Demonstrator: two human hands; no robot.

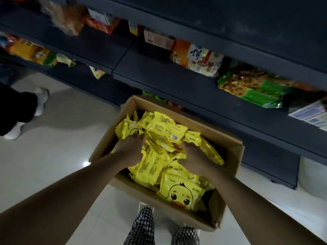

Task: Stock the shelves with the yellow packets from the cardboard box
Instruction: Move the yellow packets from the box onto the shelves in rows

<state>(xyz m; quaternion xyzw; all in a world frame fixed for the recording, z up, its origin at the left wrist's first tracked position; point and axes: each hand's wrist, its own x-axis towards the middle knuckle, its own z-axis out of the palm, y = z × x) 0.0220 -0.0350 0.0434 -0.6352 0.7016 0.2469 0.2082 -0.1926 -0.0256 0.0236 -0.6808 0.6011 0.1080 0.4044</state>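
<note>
Yellow packets in cardboard box being gathered — left hand and right hand both curling closed on the loose middle pile, slick ones likely slipping out.

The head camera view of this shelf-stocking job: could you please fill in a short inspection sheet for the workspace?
Surface: pale glossy tiled floor, bearing the box.
Job's things: open brown cardboard box heaped with yellow duck-print packets; dark metal shelves partly stocked.
Clutter: green snack bags and orange packs on shelves.
Grippers: left hand and right hand both in the pile; grip unclear.
Cables: nothing seen.
Surroundings: another person's white shoes nearby.
</note>
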